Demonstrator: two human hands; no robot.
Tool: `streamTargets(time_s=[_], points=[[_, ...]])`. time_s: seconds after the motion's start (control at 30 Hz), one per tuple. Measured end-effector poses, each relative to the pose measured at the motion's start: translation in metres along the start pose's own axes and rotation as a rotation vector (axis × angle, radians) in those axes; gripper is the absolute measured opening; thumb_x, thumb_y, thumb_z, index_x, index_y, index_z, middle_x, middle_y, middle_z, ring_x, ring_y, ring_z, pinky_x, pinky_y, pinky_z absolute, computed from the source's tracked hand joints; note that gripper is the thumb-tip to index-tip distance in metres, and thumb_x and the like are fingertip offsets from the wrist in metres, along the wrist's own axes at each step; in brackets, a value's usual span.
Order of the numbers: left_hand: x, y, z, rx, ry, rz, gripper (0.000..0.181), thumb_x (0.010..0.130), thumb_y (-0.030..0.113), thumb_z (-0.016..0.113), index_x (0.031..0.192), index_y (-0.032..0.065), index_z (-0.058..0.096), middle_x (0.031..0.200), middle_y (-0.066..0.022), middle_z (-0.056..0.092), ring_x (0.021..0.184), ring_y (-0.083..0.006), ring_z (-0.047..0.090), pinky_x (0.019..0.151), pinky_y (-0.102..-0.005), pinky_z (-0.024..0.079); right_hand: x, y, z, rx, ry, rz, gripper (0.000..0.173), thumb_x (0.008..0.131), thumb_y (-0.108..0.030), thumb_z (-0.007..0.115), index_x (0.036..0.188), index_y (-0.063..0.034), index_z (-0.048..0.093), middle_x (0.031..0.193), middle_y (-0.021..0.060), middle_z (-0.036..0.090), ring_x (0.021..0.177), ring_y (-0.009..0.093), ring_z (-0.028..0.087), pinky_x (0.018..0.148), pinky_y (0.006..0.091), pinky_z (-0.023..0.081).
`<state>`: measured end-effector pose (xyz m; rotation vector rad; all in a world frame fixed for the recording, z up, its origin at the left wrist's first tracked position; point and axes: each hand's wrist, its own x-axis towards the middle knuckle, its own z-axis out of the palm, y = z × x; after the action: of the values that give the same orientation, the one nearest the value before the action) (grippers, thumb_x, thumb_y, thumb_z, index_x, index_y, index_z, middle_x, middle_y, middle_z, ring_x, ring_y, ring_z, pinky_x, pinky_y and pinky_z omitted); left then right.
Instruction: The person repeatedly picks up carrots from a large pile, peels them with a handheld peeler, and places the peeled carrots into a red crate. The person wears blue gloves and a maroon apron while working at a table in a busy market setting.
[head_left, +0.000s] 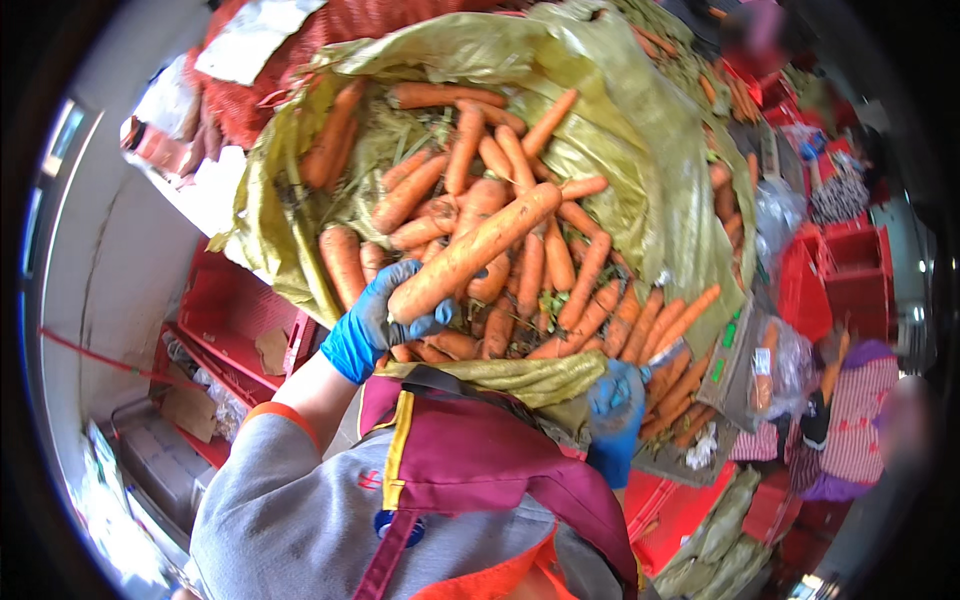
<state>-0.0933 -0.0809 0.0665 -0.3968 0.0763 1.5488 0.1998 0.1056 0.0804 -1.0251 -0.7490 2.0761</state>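
In my left hand, gloved in blue, lies a long thick carrot, its far end pointing up and right. Below it many loose carrots, some specked with soil, fill an open yellow-green woven sack. Bits of green and dry leaf are mixed among them. My right hand, also in a blue glove, is down at the sack's near right edge, beside a row of carrots outside the fold. It is blurred, and its fingers cannot be made out.
Red plastic crates stand at the left, near a white wall. A red mesh sack lies beyond the yellow-green one. On the right are a grey scale-like surface, a plastic-bagged carrot, more red crates and other people.
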Motion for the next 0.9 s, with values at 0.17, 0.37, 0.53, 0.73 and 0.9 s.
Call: streamTargets(time_s=[0.17,0.37,0.53,0.73,0.9], points=[[0.021,-0.027,-0.013,-0.032,-0.138,-0.274,0.070,0.081,0.029,0.053,0.136,-0.0024,0.024,0.095,-0.0218,0.058,0.078,-0.0292,0.061,0.062,-0.0350,0.052,-0.003,-0.009,0.049,-0.259,-0.077,-0.108,0.023,0.088,-0.019,0.052,0.090,0.0026,0.060,0.058,0.0019,0.051,0.046,0.008,0.041,0.042,0.0208,0.028],[0.022,-0.047,-0.002,0.120,0.002,-0.266,0.070,0.084,0.032,0.051,0.138,0.0002,0.020,0.085,-0.0249,0.059,0.066,-0.0301,0.062,0.045,-0.0304,0.052,-0.009,-0.016,0.072,-0.272,-0.226,-0.146,0.022,0.089,-0.019,0.051,0.091,0.0014,0.060,0.063,0.0045,0.056,0.048,0.007,0.041,0.045,0.0207,0.029],[0.020,-0.048,-0.010,0.214,-0.143,-0.291,0.066,0.083,0.034,0.047,0.128,-0.0112,0.032,0.082,-0.0190,0.061,0.060,-0.0246,0.061,0.046,-0.0295,0.050,-0.007,-0.016,0.089,-0.266,-0.302,-0.235,0.020,0.089,-0.016,0.053,0.100,-0.0002,0.059,0.073,0.0021,0.059,0.051,0.003,0.037,0.047,0.0177,0.028],[0.010,-0.050,0.012,0.720,-0.090,-0.188,0.055,0.085,0.039,0.045,0.117,-0.0053,0.048,0.074,-0.0161,0.063,0.049,-0.0170,0.059,0.038,-0.0224,0.045,-0.004,-0.008,0.110,-0.301,-0.325,-0.244,0.033,0.088,-0.010,0.053,0.119,-0.0016,0.048,0.095,0.0079,0.062,0.051,0.003,0.040,0.045,0.0167,0.030],[0.004,-0.057,0.022,1.012,-0.086,0.031,0.054,0.085,0.045,0.047,0.107,-0.0041,0.053,0.075,-0.0147,0.063,0.045,-0.0139,0.057,0.037,-0.0205,0.043,-0.003,-0.006,0.114,-0.268,-0.362,-0.166,0.044,0.085,-0.015,0.057,0.124,-0.0012,0.043,0.113,0.0173,0.056,0.084,0.017,0.059,0.073,0.0253,0.051]])
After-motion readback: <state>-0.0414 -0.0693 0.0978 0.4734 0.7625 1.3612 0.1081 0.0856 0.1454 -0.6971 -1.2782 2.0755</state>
